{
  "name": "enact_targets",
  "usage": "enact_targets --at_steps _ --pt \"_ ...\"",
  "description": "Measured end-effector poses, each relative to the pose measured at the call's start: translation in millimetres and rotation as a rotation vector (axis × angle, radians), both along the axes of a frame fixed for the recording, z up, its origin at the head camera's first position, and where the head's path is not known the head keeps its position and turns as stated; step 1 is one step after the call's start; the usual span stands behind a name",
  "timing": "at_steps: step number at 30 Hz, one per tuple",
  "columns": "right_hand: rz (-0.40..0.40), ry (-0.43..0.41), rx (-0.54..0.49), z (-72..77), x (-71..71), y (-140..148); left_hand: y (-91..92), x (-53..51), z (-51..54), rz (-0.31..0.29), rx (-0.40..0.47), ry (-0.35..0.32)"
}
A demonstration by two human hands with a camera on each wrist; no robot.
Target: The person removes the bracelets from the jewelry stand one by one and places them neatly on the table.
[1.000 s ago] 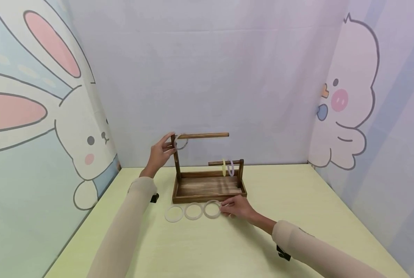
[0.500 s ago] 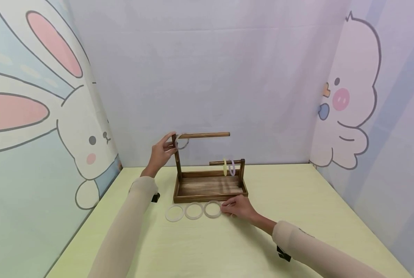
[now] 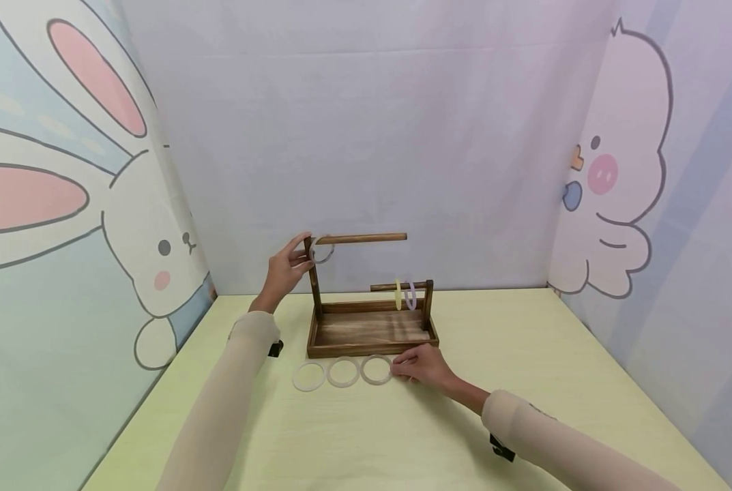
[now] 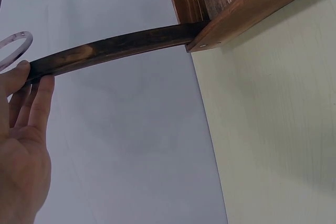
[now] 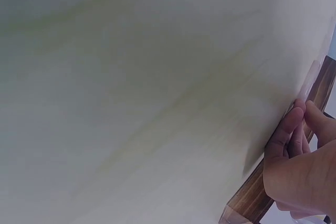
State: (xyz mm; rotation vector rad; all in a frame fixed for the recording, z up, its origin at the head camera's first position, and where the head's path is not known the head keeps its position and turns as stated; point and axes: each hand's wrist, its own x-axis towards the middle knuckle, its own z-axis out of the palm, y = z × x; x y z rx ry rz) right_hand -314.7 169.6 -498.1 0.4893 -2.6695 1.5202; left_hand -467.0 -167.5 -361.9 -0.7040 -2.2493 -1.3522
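My left hand (image 3: pixel 282 273) grips the top of the tall post (image 4: pixel 113 48) of a wooden jewelry stand (image 3: pixel 347 351), thumb on one side and fingers on the other. Close to that hand, a greyish marbled bangle (image 3: pixel 323 262) hangs on the upper bar. In front of the stand's tray, my right hand (image 3: pixel 423 367) pinches the right edge of a translucent grey bangle (image 3: pixel 376 382) lying on the table. The right wrist view shows its thumb and fingertips together at the ring's edge (image 5: pixel 310 80); the fingers cover part of it.
Two whitish bangles, a middle one (image 3: pixel 344 385) and a left one (image 3: pixel 309 389), lie in the same row. A yellow bangle (image 3: pixel 398 296) and a purple bangle (image 3: pixel 412 300) hang on the lower bar. Cartoon-printed cloth walls (image 3: pixel 366 136) enclose the table (image 3: pixel 501 327).
The view shifts very slightly. Both hands, the stand and the bangles keep their places.
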Motion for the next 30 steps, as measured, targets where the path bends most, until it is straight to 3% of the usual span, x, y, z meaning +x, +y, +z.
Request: enact_targets --at_steps 21,30 --pt "0.023 0.002 0.000 -1.2 0.8 2.6 -2.1 -1.5 -1.8 0.009 -0.003 -0.003" --pt "0.037 -0.044 -0.041 4.8 0.1 5.8 -0.8 -0.2 -0.9 0.005 0.002 -0.004"
